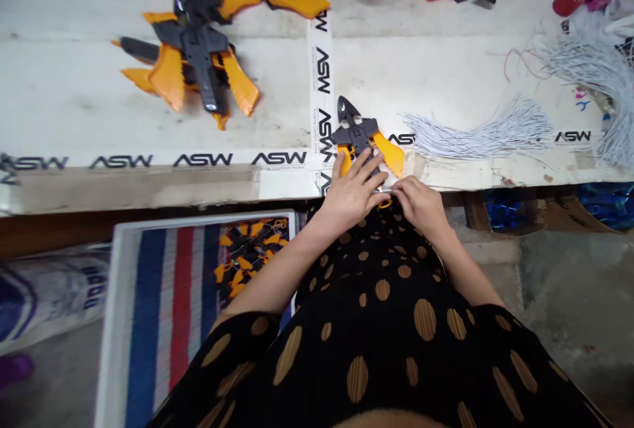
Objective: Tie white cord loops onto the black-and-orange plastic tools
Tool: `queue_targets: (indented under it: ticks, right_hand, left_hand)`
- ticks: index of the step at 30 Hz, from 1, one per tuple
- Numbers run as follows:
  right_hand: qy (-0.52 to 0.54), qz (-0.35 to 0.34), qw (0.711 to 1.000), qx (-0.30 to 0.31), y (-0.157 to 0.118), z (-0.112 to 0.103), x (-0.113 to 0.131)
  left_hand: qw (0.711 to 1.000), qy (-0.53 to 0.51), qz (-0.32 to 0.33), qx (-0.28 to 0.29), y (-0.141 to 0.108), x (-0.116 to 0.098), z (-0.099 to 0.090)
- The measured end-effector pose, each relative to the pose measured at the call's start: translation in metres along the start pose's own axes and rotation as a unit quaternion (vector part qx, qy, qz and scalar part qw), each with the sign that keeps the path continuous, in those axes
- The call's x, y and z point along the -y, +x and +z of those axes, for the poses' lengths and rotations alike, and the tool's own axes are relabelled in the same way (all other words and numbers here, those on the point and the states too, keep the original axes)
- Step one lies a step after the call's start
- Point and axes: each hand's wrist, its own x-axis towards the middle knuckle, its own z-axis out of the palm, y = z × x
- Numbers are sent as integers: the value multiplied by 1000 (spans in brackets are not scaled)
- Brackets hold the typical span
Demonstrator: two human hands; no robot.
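On the white workbench, tape printed "ASW" is run along the near edge, and a heap of black-and-orange plastic pieces is piled well back. At that edge, a single black-and-orange piece is laid with its long axis pointing away from the person. The left hand is spread over it, the right hand is brought in close, apparently pinching something thin, and loose white cords are spread just to the right
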Motion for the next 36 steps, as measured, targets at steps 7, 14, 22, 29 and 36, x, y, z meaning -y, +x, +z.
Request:
queue_targets:
  ticks: [7,14,22,29,36]
  right_hand:
    - [-8,31,997,-71,-16,-23,-13]
    - [97,-190,977,-6,-6,27,40]
    - [140,-194,971,23,-9,40,41]
    - [169,-119,978,6,-24,26,18]
    - [148,-82,985,-21,-21,21,12]
  left_hand:
    - [998,-50,-26,22,-21,17,-21]
    - [976,-184,-111,18,13,-2,-33]
    - [996,-22,-73,-43,17,6,-32]
    - [998,58,-15,-10,12,6,-36]
    - [995,93,21,17,24,0,-33]
